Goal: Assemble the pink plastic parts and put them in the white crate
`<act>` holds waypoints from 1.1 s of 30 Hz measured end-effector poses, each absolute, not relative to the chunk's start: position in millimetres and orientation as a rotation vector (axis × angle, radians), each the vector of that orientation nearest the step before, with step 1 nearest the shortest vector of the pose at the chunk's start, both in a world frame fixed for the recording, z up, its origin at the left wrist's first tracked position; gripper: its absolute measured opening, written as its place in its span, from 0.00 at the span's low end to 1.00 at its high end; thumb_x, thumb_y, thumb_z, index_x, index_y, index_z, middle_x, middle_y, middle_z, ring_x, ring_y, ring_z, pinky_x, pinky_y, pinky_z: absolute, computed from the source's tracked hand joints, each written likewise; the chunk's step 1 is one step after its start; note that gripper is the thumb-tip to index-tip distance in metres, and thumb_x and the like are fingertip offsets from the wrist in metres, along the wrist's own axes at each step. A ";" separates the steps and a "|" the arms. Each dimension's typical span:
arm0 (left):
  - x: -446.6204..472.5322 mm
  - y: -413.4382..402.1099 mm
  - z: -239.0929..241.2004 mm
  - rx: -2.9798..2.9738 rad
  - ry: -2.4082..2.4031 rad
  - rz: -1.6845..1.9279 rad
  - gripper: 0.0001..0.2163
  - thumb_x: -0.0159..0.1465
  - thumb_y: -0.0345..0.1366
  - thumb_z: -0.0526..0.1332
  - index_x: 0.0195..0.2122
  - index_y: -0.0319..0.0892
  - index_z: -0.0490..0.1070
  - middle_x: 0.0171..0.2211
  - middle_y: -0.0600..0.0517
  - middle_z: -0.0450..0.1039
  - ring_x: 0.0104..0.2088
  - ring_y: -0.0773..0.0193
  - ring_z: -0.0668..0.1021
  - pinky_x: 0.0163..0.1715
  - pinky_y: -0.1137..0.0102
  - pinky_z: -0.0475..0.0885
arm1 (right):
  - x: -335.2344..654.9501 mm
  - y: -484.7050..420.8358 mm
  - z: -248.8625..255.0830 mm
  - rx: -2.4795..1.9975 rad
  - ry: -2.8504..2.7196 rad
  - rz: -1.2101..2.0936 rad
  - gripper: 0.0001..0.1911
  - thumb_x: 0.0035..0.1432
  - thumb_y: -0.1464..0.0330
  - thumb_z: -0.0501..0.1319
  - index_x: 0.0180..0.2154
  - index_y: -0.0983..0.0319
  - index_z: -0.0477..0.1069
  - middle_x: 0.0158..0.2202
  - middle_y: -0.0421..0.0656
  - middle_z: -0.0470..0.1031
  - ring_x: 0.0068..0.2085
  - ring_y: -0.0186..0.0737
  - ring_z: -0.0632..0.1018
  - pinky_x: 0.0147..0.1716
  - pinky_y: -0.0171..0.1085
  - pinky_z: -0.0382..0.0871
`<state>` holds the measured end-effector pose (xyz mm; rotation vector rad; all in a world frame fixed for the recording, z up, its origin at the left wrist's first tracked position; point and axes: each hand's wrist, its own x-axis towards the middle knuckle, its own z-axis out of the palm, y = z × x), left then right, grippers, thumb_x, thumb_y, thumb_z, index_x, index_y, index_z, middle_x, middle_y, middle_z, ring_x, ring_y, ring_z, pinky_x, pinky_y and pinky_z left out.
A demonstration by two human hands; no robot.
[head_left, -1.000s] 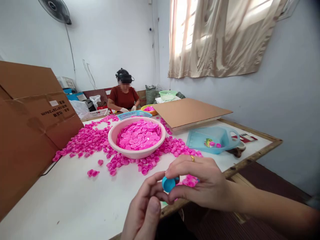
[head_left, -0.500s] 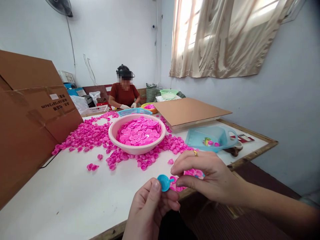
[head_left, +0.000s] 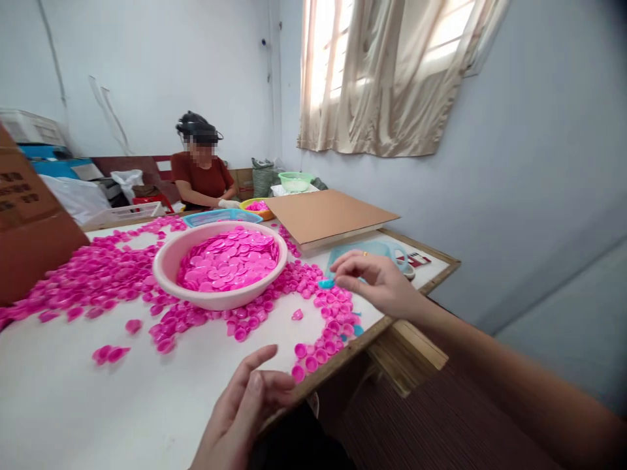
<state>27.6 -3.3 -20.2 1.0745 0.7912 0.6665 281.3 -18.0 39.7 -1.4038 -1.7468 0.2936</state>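
My right hand pinches a small blue plastic cup with a short handle between thumb and fingers. It is held out over the pink pieces, in front of the translucent blue basin, which it partly hides. Below it, along the table edge, small pink cups lie crowded together, with bits of blue among them. My left hand is near the table's front edge with fingers apart and nothing in it, to the left of those cups.
A pale pink basin full of flat pink discs stands amid heaped pink cups. Behind are a cardboard sheet, a blue basket and a co-worker in a red-brown top. A carton stands at left.
The blue cup has left my left hand and is now in my right hand, which has reached forward. My left hand has opened. The view has swung right.
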 end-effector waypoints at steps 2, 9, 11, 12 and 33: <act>23.7 7.6 -43.2 1.293 0.959 0.664 0.25 0.52 0.53 0.56 0.46 0.44 0.61 0.34 0.50 0.70 0.38 0.59 0.73 0.40 0.67 0.66 | 330.8 -14.0 9.1 -1.708 -1.657 0.189 0.09 0.53 0.65 0.56 0.30 0.64 0.70 0.31 0.43 0.71 0.31 0.35 0.70 0.30 0.33 0.63; 58.7 29.6 -116.2 1.920 0.921 0.493 0.15 0.58 0.47 0.51 0.39 0.43 0.65 0.37 0.48 0.69 0.39 0.59 0.71 0.33 0.69 0.68 | 425.6 -26.9 -124.5 -2.340 -1.487 -0.012 0.09 0.54 0.71 0.52 0.30 0.66 0.70 0.29 0.45 0.72 0.31 0.37 0.71 0.33 0.33 0.61; 74.6 30.3 -125.0 2.068 0.788 0.468 0.12 0.60 0.43 0.48 0.38 0.44 0.66 0.37 0.48 0.69 0.39 0.60 0.70 0.39 0.66 0.66 | 428.6 -30.8 -140.3 -2.413 -1.497 -0.056 0.09 0.54 0.72 0.52 0.32 0.66 0.70 0.32 0.46 0.72 0.34 0.38 0.71 0.36 0.33 0.60; 82.1 30.8 -127.4 2.136 0.738 0.449 0.12 0.61 0.41 0.47 0.37 0.44 0.66 0.36 0.48 0.69 0.38 0.60 0.70 0.40 0.66 0.65 | 428.9 -32.0 -143.5 -2.447 -1.500 -0.067 0.08 0.54 0.71 0.53 0.33 0.66 0.70 0.32 0.46 0.72 0.35 0.39 0.71 0.37 0.34 0.60; 217.8 50.5 -141.5 2.715 0.777 0.095 0.08 0.57 0.37 0.54 0.35 0.45 0.70 0.34 0.51 0.70 0.38 0.60 0.68 0.37 0.66 0.58 | 423.7 6.1 -106.0 -2.360 -1.900 0.223 0.05 0.51 0.70 0.56 0.29 0.63 0.69 0.29 0.44 0.71 0.30 0.37 0.72 0.26 0.30 0.58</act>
